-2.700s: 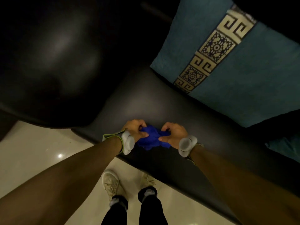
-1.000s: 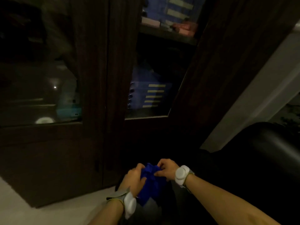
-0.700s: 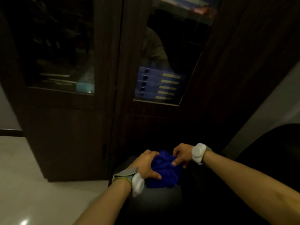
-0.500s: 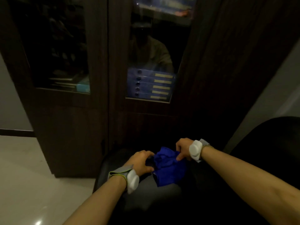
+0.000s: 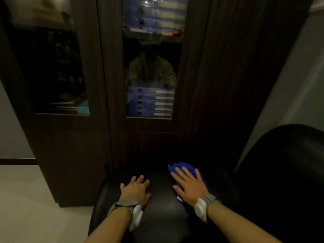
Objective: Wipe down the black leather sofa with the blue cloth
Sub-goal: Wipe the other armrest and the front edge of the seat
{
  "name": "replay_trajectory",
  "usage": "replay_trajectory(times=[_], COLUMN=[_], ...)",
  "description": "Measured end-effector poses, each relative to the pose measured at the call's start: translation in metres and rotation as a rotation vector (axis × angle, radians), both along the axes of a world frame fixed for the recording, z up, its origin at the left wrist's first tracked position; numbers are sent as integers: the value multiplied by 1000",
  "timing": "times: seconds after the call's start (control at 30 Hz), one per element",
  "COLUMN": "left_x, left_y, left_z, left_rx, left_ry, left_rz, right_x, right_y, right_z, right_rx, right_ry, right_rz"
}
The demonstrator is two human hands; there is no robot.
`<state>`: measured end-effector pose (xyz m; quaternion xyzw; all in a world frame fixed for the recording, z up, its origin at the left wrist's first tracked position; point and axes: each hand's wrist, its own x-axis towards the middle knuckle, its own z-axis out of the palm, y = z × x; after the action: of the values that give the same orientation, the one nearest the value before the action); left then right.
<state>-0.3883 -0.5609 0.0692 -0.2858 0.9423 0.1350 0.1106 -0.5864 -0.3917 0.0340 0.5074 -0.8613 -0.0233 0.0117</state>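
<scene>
The black leather sofa's armrest [image 5: 161, 206] runs away from me in the lower middle of the view. The blue cloth [image 5: 182, 169] lies on its right side. My right hand [image 5: 189, 185] presses flat on the cloth with straight, spread fingers, covering most of it. My left hand [image 5: 135, 189] rests flat on the bare leather to the left of the cloth, fingers straight. Both wrists wear grey bands with white modules. The sofa's back [image 5: 287, 165] rises dark at the right.
A tall dark wooden cabinet [image 5: 84, 141] with glass doors stands right behind the armrest's far end. Blue binders [image 5: 150, 102] show behind the glass, with a person's reflection above them. Pale tiled floor [image 5: 22, 204] lies to the left, a grey wall [image 5: 294, 85] at the right.
Both hands held the bunched cloth between them before. The left hand has let go and lies flat on the leather; the right hand has spread the cloth and presses it down further right.
</scene>
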Motion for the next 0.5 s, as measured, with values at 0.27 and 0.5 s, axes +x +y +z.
replay_trajectory(times=[0.27, 0.5], left_x=[-9, -25], left_y=[-13, -41], left_z=[14, 10], left_rx=[46, 56], left_ry=[-100, -212], left_rz=[-66, -162], right_x=[26, 46], right_y=[-19, -2], right_z=[-7, 2], right_rx=[-105, -109], right_ry=[-5, 156], right_rz=[-338, 216])
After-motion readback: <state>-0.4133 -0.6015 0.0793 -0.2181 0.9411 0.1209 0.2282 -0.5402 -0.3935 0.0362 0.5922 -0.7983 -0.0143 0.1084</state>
